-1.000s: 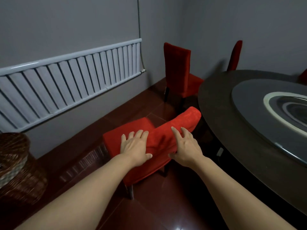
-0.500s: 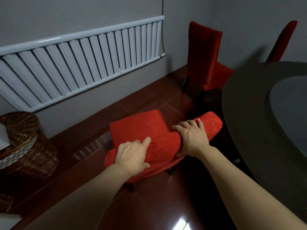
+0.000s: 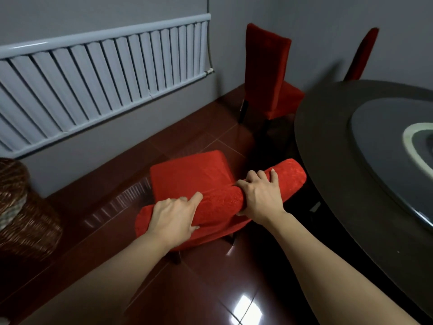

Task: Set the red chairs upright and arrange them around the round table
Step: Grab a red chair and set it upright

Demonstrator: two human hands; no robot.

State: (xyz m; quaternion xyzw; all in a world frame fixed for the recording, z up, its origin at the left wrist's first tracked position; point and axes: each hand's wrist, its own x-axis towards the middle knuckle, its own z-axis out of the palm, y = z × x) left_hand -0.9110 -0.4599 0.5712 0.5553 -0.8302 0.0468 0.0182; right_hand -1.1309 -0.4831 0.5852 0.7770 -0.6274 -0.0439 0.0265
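While I am leaning over the nearest red chair, both my hands are gripping the top edge of its backrest: my left hand is curling its fingers over the padded edge toward its left end, with the index finger stretching along the fabric, and my right hand is wrapping round the same edge further right, fingers over the far side and thumb underneath. This chair is standing on its legs on the dark red tiled floor, its seat facing away from me, and the right end of the backrest is lying just beside the rim of the round table. A second red chair is standing upright beyond it, near the corner of the room and close to the table's far edge, and the back of a third red chair is showing behind the table. A white radiator is running along the grey wall to my left, and a wicker basket is sitting on the floor below it.
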